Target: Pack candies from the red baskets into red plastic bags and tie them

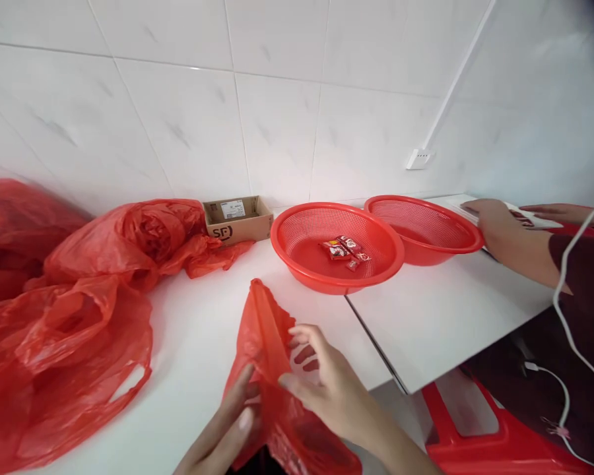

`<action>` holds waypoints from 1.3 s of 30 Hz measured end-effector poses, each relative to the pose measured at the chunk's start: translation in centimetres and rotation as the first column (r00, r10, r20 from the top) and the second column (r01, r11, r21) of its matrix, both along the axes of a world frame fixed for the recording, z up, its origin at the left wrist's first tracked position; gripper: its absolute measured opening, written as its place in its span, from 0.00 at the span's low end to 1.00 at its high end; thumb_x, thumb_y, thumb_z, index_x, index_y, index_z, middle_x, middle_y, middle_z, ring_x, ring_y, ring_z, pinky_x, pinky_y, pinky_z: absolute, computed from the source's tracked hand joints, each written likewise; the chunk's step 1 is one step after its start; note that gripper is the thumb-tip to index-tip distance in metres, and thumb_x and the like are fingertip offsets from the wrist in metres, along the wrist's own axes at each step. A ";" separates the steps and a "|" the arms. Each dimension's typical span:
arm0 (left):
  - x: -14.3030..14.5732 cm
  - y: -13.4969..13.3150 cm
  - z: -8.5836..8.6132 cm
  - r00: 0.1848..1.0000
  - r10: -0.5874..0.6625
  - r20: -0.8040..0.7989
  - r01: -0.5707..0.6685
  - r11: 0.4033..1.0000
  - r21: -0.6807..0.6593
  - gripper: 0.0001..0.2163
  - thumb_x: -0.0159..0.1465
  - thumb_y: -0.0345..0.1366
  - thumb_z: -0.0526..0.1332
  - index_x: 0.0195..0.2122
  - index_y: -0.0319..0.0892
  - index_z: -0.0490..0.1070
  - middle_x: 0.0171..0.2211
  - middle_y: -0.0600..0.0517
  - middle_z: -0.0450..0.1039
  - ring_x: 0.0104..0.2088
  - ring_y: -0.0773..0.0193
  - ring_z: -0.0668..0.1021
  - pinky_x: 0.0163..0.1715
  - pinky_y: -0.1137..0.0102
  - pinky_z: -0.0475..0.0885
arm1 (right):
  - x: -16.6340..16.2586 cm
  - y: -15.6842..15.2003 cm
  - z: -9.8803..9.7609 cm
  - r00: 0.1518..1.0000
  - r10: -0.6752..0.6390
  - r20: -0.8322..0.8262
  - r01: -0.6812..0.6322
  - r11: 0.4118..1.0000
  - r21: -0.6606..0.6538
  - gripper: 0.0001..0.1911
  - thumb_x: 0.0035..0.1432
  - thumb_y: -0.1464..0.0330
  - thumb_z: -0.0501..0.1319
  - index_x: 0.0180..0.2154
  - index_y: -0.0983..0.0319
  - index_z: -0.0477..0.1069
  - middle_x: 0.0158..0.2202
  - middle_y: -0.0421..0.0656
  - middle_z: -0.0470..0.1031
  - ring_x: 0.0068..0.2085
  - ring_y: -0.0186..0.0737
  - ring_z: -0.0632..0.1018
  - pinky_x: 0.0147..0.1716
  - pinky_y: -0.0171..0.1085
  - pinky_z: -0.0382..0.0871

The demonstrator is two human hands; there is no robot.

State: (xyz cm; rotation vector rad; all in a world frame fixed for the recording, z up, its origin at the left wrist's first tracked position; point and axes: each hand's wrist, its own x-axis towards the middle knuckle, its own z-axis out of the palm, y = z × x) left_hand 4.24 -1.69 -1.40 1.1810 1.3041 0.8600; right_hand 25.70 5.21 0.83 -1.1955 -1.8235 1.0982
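Both my hands hold a red plastic bag [264, 343] at the near edge of the white table [202, 343]. My left hand [228, 429] pinches the bag's lower left side between thumb and fingers. My right hand [327, 382] grips the bag's right edge with curled fingers. The bag stands up in a peak between them. Beyond it sits a red mesh basket [297, 247] holding a few small red packets [345, 253].
A second red basket [426, 227] stands to the right, and another person's hands [499, 227] rest near it. Crumpled red bags [79, 316] pile up at the left. A small cardboard box [238, 221] sits by the tiled wall. A red stool [480, 435] is below right.
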 end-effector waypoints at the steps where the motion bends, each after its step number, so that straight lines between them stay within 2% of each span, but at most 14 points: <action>1: 0.5 0.0 0.0 1.000 0.012 -0.014 -0.012 1.000 -0.017 0.28 0.67 0.53 0.48 0.68 0.54 0.48 0.62 0.46 0.64 0.59 0.50 0.71 0.53 0.54 0.72 | -1.0 0.0 -0.4 0.998 0.051 0.038 -0.051 0.999 0.005 0.22 0.59 0.63 0.61 0.55 0.54 0.61 0.46 0.43 0.73 0.43 0.38 0.76 0.44 0.39 0.71; 5: -0.4 0.6 0.9 0.984 0.108 -0.139 -0.114 0.993 -0.035 0.36 0.65 0.56 0.51 0.69 0.54 0.35 0.64 0.44 0.60 0.60 0.51 0.69 0.56 0.53 0.69 | -0.5 2.0 -2.3 0.993 0.046 0.112 -0.049 0.999 0.025 0.13 0.63 0.68 0.53 0.50 0.56 0.63 0.33 0.38 0.72 0.30 0.34 0.74 0.34 0.35 0.70; 7: -2.1 0.7 1.7 0.945 0.219 -0.244 -0.229 0.973 -0.013 0.39 0.63 0.57 0.53 0.69 0.55 0.31 0.68 0.45 0.53 0.64 0.49 0.62 0.59 0.50 0.63 | 1.2 3.2 -2.5 0.988 -0.026 0.150 0.019 0.999 0.045 0.10 0.64 0.66 0.52 0.46 0.57 0.65 0.33 0.38 0.70 0.25 0.31 0.71 0.28 0.34 0.68; 9: -3.3 0.6 2.5 0.896 0.309 -0.319 -0.311 0.949 0.047 0.39 0.63 0.56 0.54 0.69 0.55 0.32 0.70 0.49 0.43 0.69 0.50 0.50 0.63 0.48 0.52 | 2.3 3.4 -1.8 0.983 -0.099 0.156 0.091 0.994 0.055 0.08 0.64 0.64 0.54 0.44 0.57 0.65 0.34 0.39 0.70 0.23 0.30 0.70 0.25 0.33 0.68; 12: -3.1 0.3 3.2 0.907 0.264 -0.326 -0.253 0.964 0.077 0.39 0.64 0.55 0.54 0.69 0.52 0.34 0.71 0.52 0.36 0.69 0.54 0.39 0.65 0.51 0.40 | 1.2 1.4 0.6 0.999 -0.042 0.031 0.042 0.999 0.026 0.06 0.64 0.65 0.55 0.42 0.57 0.67 0.34 0.39 0.72 0.26 0.31 0.74 0.28 0.32 0.71; 15: -1.5 0.3 3.0 0.958 0.150 -0.246 -0.146 0.989 0.036 0.36 0.66 0.51 0.52 0.69 0.52 0.34 0.70 0.51 0.43 0.69 0.54 0.45 0.65 0.51 0.43 | -2.5 -1.9 2.7 0.969 0.226 -0.102 -0.210 0.966 0.148 0.07 0.64 0.70 0.54 0.42 0.57 0.69 0.36 0.39 0.76 0.36 0.33 0.78 0.38 0.31 0.72; 17: -0.6 0.3 2.6 0.979 0.104 -0.177 -0.096 0.994 0.053 0.34 0.68 0.47 0.50 0.69 0.52 0.31 0.68 0.49 0.52 0.68 0.54 0.53 0.65 0.50 0.47 | -4.7 -3.6 2.9 0.938 0.319 -0.134 -0.267 0.914 0.306 0.10 0.63 0.74 0.54 0.43 0.58 0.70 0.38 0.41 0.77 0.40 0.33 0.78 0.42 0.32 0.72; 20: 0.0 0.3 1.6 0.985 0.069 -0.159 -0.050 0.992 0.117 0.32 0.69 0.40 0.47 0.69 0.50 0.29 0.67 0.47 0.56 0.66 0.56 0.58 0.65 0.52 0.48 | -6.4 -4.1 1.6 0.951 0.285 -0.118 -0.210 0.879 0.429 0.13 0.63 0.77 0.52 0.46 0.60 0.69 0.44 0.44 0.77 0.46 0.35 0.77 0.47 0.33 0.72; 24: 0.7 0.2 0.7 0.946 0.095 -0.310 -0.036 0.981 0.189 0.28 0.69 0.37 0.46 0.70 0.51 0.38 0.69 0.46 0.49 0.66 0.55 0.58 0.64 0.53 0.53 | -6.4 -2.2 -0.9 0.975 0.170 0.144 -0.214 0.898 0.385 0.18 0.64 0.74 0.49 0.54 0.62 0.65 0.49 0.51 0.73 0.51 0.44 0.74 0.49 0.44 0.71; 28: 0.2 0.4 1.6 0.829 0.145 -0.540 0.060 0.937 0.344 0.30 0.69 0.38 0.48 0.69 0.53 0.35 0.59 0.40 0.64 0.54 0.53 0.74 0.52 0.52 0.70 | -4.5 1.1 -1.9 0.828 -0.049 0.558 -0.136 0.949 0.285 0.18 0.65 0.66 0.49 0.51 0.66 0.68 0.39 0.56 0.76 0.41 0.55 0.77 0.39 0.53 0.71; 31: -1.8 0.5 3.4 0.703 0.168 -0.692 0.123 0.929 0.350 0.29 0.69 0.39 0.48 0.69 0.48 0.39 0.48 0.41 0.74 0.44 0.54 0.80 0.43 0.58 0.75 | -2.2 2.9 -1.1 0.719 -0.122 0.685 -0.072 0.966 0.247 0.21 0.65 0.63 0.50 0.56 0.65 0.66 0.35 0.53 0.78 0.39 0.55 0.79 0.38 0.50 0.70; 34: -4.1 0.6 5.2 0.549 0.120 -0.827 0.155 0.958 0.242 0.24 0.69 0.42 0.46 0.64 0.43 0.56 0.38 0.44 0.79 0.35 0.53 0.81 0.34 0.62 0.74 | 0.0 3.5 1.1 0.678 -0.053 0.733 -0.121 0.976 0.183 0.22 0.63 0.64 0.54 0.57 0.60 0.67 0.38 0.49 0.79 0.41 0.53 0.79 0.40 0.47 0.69; 36: -5.2 0.8 6.1 0.448 0.133 -0.884 0.137 0.967 0.214 0.22 0.69 0.45 0.45 0.58 0.42 0.66 0.30 0.48 0.79 0.31 0.53 0.81 0.30 0.64 0.73 | 0.9 3.4 2.9 0.704 0.088 0.705 -0.214 0.973 0.092 0.23 0.61 0.61 0.57 0.58 0.55 0.66 0.41 0.45 0.79 0.43 0.51 0.79 0.41 0.45 0.69; 39: -6.1 1.1 7.3 0.332 0.247 -0.910 0.093 0.952 0.292 0.22 0.68 0.48 0.46 0.49 0.42 0.74 0.26 0.50 0.79 0.27 0.54 0.80 0.24 0.67 0.70 | 1.7 3.1 5.5 0.755 0.245 0.608 -0.311 0.950 0.003 0.24 0.63 0.52 0.54 0.58 0.48 0.66 0.39 0.39 0.80 0.41 0.48 0.79 0.40 0.42 0.69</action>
